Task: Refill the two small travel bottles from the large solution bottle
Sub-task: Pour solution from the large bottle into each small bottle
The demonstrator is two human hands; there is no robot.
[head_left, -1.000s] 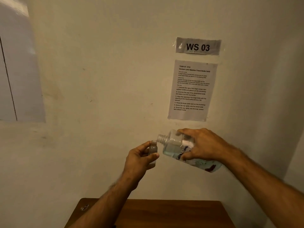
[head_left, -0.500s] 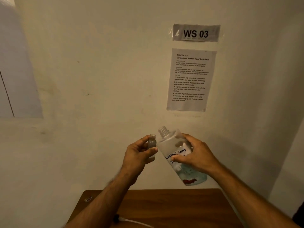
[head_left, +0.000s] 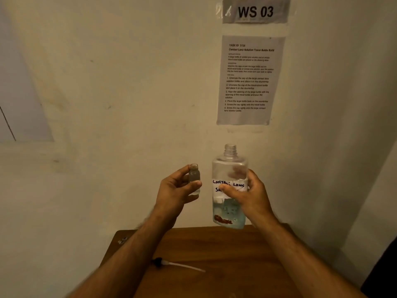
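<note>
My left hand [head_left: 174, 192] pinches a small clear travel bottle [head_left: 194, 175], upright and uncapped, between thumb and fingers. Just to its right, my right hand [head_left: 249, 194] grips the large clear solution bottle [head_left: 229, 166], which stands upright in the air above the table's back edge. Its threaded neck is open, with no cap on. A white label on it reads "Contact Lens". Liquid fills its lower part. The two bottles are apart, a short gap between them. A second travel bottle is not in view.
A brown wooden table [head_left: 214, 254] lies below my arms against a pale wall. On it rests a white tube with a dark cap end [head_left: 178, 264]. A small metal fitting [head_left: 122, 240] sits at its back left corner. An instruction sheet [head_left: 249, 80] hangs under a "WS 03" sign.
The large bottle swung from tilted with its neck at the small bottle to upright. Both hands came lower, and the camera tipped down, showing more table.
</note>
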